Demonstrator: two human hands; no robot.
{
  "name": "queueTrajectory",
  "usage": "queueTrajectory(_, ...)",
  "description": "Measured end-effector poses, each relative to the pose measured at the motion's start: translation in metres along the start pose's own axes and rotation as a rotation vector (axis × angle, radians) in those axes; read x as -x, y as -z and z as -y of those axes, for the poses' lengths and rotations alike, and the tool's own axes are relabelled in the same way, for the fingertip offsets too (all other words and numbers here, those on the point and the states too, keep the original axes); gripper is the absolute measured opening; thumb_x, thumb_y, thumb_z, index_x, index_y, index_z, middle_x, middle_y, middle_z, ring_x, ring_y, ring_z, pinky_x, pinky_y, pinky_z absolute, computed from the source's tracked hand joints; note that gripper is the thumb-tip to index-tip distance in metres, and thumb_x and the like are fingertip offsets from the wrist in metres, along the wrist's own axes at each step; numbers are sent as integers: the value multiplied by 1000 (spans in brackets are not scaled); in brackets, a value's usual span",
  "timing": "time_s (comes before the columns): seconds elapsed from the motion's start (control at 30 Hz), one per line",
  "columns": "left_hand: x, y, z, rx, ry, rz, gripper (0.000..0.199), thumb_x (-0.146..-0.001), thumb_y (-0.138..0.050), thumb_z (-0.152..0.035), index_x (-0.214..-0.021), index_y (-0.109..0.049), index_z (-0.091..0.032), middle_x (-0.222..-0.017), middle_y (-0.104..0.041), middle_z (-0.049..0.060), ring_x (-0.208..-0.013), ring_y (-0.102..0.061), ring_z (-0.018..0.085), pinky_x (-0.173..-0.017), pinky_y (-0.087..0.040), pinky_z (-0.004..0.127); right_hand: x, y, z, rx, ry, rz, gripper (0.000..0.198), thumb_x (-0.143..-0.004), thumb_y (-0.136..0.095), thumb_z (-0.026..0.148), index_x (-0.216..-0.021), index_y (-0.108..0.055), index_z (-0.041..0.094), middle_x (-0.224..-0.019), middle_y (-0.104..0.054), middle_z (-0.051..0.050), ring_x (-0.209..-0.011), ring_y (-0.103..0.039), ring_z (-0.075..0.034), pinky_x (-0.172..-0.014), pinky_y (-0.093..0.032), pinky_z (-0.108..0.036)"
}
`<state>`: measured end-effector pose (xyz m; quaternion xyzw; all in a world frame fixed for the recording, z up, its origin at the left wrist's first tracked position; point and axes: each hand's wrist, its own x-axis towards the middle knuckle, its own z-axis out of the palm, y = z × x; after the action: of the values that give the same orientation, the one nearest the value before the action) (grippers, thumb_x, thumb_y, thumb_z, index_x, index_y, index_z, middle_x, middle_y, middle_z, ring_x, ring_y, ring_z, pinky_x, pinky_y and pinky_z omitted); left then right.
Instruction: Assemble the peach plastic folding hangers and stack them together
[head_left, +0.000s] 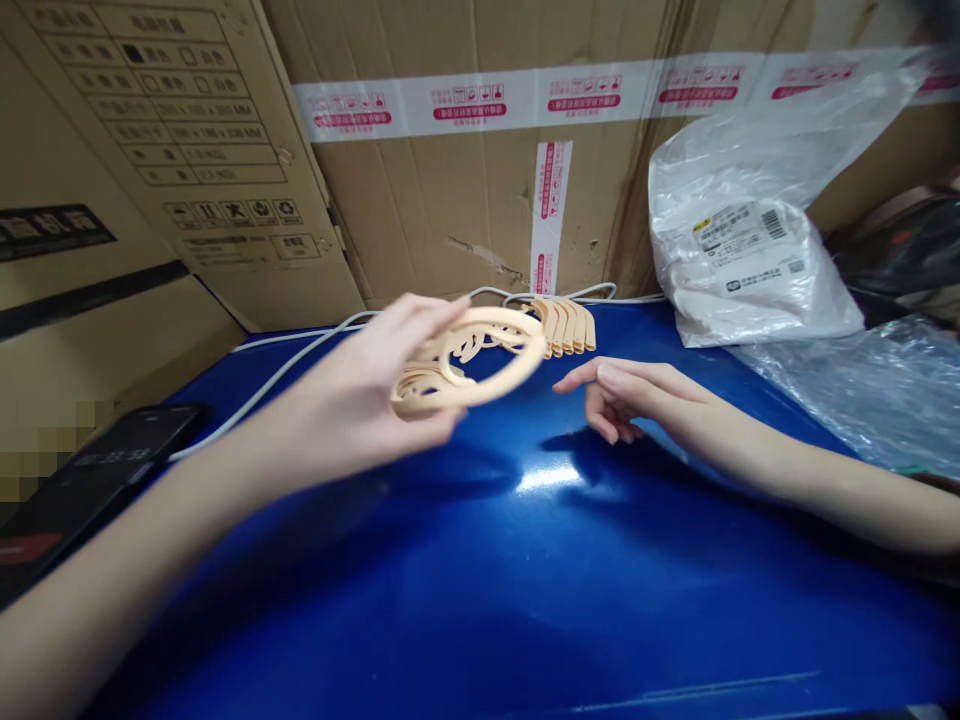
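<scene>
My left hand (375, 385) is wrapped round one side of a beige plastic oval loop (517, 372), held above the blue table with its free end pointing right. Slight motion blur softens the hand and the loop. Behind it, partly hidden, lies a group of similar beige plastic pieces (574, 325), several with curved arms fanned side by side. To the right of the loop, my right hand (630, 395) hovers over the table with nothing in it. Its index finger stretches left, and the other fingers are loosely bent.
Cardboard boxes (450, 210) wall in the back and left of the blue table (480, 600). A white cable (255, 400) runs along the rear. At left lies a phone (97, 480) showing digits. A white plastic parcel bag (750, 260) and clear plastic wrap (862, 390) are at right.
</scene>
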<state>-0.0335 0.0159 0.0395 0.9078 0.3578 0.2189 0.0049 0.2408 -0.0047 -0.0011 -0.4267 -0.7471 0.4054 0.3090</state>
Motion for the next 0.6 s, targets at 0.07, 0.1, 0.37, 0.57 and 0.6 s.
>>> queueTrajectory(0.07, -2, 17, 15, -16, 113, 35, 69, -82, -60, -47, -141, -40, -19, -129, -50, 6, -115, -53, 26, -102, -45, 36, -1, 2, -3, 182, 35, 5, 40, -95, -42, 52, -113, -58, 21, -78, -59, -1, -71, -54, -16, -64, -41, -28)
queueTrajectory(0.1, -2, 24, 22, -43, 191, 78, 65, -85, -56, -48, -141, -40, -20, -130, -50, 4, -117, -52, 26, -104, -43, 37, -1, 3, -4, 294, 78, 12, 39, -93, -45, 51, -114, -58, 21, -85, -62, -3, -78, -56, -18, -69, -44, -30)
queueTrajectory(0.37, 4, 30, 63, -56, 288, 301, 74, -77, -61, -59, -140, -44, -25, -142, -47, 5, -127, -47, 31, -109, -38, 39, -6, 5, -11, 695, 329, 144, 41, -92, -50, 48, -123, -58, 22, -123, -58, -11, -113, -53, -26, -98, -41, -44)
queueTrajectory(0.57, 4, 26, 60, -74, 304, 355, 74, -80, -56, -56, -143, -40, -22, -149, -39, 4, -132, -42, 33, -111, -33, 45, -6, 4, -11, 745, 326, 170, 39, -92, -50, 46, -120, -61, 21, -124, -56, -12, -114, -53, -26, -99, -42, -45)
queueTrajectory(0.6, 4, 26, 59, -74, 317, 355, 76, -79, -56, -57, -143, -40, -21, -149, -39, 4, -132, -42, 34, -111, -32, 45, -6, 4, -11, 743, 330, 168, 39, -92, -50, 46, -121, -61, 21, -124, -56, -11, -114, -53, -26, -99, -42, -45)
